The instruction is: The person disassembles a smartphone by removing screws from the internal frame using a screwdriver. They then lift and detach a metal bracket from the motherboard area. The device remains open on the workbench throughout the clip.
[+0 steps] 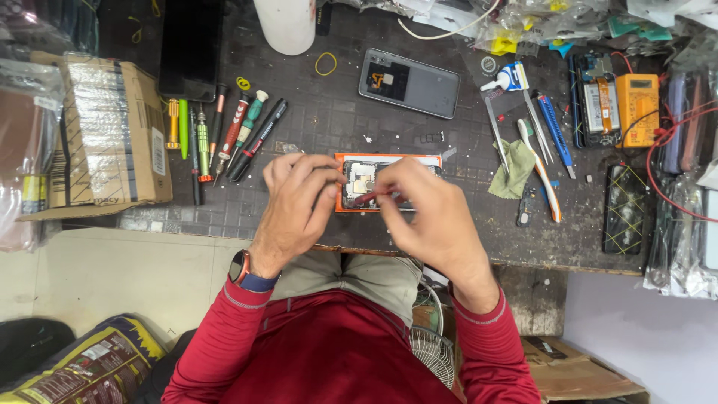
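Opened smartphone (385,182), its back cover off and circuit parts bared inside an orange frame, lay on a dark, gridded work mat (329,123) that covered a cluttered bench, with a pale floor showing below the bench edge. The left hand (295,206) rested on the phone's left end, fingers (329,179) curled loosely and pressing down on it. The right hand (426,213) was pinched shut around a thin red-handled tool (370,197), whose tip touched the phone's inner board just between the two hands. Beyond the left fingers, a row of screwdrivers (224,135) lay side by side, and farther out that way sat a cardboard box (105,135). Straight ahead of both hands, well apart, a grey phone back panel (410,82) lay tilted beside a yellow rubber band (325,63). Out past the right fingers lay a green cloth (514,173), tweezers (497,138) and a blue-handled tool (555,131), then a yellow multimeter (637,105) with red leads. Nothing stood between the hands and the phone.
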Tool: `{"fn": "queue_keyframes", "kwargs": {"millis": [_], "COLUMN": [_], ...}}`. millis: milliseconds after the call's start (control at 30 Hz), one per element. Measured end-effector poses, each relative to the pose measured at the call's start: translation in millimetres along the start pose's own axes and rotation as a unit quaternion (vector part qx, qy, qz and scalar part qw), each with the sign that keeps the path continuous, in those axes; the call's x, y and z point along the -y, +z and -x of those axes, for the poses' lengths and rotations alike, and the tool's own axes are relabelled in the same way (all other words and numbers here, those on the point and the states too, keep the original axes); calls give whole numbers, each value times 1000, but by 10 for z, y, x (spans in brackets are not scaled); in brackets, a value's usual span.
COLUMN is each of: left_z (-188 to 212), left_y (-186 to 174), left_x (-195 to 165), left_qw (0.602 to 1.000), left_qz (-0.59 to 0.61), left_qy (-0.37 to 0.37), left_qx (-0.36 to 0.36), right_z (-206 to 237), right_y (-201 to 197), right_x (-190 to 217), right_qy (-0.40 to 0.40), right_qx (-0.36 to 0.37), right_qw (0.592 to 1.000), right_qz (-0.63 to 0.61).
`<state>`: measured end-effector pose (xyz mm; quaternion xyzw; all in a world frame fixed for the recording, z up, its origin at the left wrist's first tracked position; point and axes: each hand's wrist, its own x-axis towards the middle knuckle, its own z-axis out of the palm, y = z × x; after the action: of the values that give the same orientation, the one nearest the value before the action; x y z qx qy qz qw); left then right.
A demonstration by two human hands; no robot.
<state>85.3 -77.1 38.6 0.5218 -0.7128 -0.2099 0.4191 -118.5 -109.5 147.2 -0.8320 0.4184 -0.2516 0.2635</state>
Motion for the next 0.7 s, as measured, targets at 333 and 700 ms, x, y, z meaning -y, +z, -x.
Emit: {"fn": "queue_keyframes", "kwargs": {"millis": [333,700], "left_z": [-11,-49], "left_y": [39,92], "left_x": [-43,-79], "left_qw": [994,988], "left_qz": [-61,-105], "left_qy": [90,112], "left_qx": [20,-1], "right_z": [240,378], "right_y": [227,379], "right_x": [-472,-727], "right_qy": [111,117], "right_qx": [-58,-95], "right_qw": [937,881], "right_qz": [-326,-449]}}
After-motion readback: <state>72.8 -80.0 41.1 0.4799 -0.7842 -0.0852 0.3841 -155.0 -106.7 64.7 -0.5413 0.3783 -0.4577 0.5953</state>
